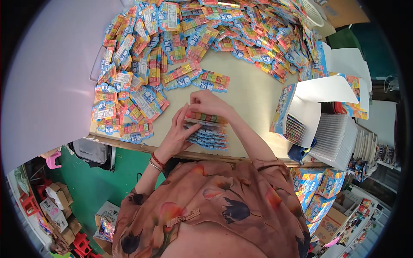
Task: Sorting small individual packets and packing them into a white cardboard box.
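A fanned stack of candy packets, blue with scalloped edges and rows of coloured sweets, is at the table's front edge. My left hand grips its left side, the thumb lying across the packets. Over the far end, my right hand is closed, its bent fingers at the top packet; the fingertips are partly hidden. Just beyond my hands lie two loose packets, one yellow and blue and one red and blue.
Heaped packets cover the far side and left of the table. On the right stands an open white display box with packets inside. Beside it are clear plastic trays and a blue tape dispenser. Filled cartons stand below.
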`<state>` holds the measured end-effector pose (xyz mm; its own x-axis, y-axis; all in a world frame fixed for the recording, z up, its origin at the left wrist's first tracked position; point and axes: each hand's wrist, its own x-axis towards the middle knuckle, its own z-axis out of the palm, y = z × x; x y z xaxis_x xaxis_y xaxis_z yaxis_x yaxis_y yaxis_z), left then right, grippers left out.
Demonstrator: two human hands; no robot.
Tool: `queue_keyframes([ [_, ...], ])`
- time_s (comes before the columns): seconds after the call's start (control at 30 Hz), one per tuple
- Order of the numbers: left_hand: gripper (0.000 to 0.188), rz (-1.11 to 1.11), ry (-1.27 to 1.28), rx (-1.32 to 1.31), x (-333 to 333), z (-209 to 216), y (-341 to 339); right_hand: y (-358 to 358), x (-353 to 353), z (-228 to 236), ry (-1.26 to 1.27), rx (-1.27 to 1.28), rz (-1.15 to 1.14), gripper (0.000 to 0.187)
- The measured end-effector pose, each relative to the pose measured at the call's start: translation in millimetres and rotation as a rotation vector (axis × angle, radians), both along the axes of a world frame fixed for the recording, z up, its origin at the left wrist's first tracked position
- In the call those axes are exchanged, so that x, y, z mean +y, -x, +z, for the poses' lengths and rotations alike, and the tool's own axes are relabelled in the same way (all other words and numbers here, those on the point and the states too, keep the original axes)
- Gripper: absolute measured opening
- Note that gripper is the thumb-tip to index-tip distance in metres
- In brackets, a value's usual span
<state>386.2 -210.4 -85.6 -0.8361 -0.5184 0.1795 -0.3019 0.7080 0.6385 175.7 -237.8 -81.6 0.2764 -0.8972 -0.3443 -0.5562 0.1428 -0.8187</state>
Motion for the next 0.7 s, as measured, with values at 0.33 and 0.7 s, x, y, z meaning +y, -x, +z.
queue_keyframes([
  [0.33,0.103,-0.002,-0.045,0.024,-22,3,15,-3,-13,-19,-0.346,-0.583,-0.420,0.026],
  [0.7,0.082,-0.093,-0.052,-0.069,-25,9,16,78,-124,4,1.007,1.025,0.099,0.045],
])
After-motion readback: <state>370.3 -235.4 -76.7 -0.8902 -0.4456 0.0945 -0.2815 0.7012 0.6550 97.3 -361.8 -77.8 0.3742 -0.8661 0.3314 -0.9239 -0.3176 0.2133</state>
